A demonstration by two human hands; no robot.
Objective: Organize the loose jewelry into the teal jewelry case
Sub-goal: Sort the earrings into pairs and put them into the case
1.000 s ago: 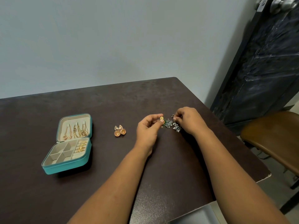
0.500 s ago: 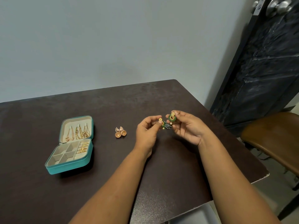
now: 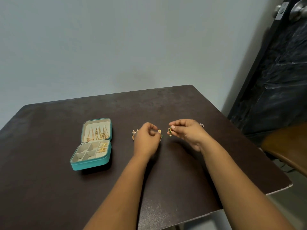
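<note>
The teal jewelry case lies open on the dark table at the left, with gold chains hung in its lid and gold rings in its right slot. My left hand pinches a green and gold earring above the table. My right hand pinches its matching green earring, a short gap apart. A pair of copper-coloured earrings lies on the table, mostly hidden behind my left hand. A small silvery piece peeks out behind my right hand.
A brown chair seat stands off the table's right edge. A black door with a metal knob rises at the right. The table's front right corner is near my right forearm.
My hands lifted the two green earrings off the table and pulled them apart, one in each hand. The camera view shifted right, so the case sits nearer the middle.
</note>
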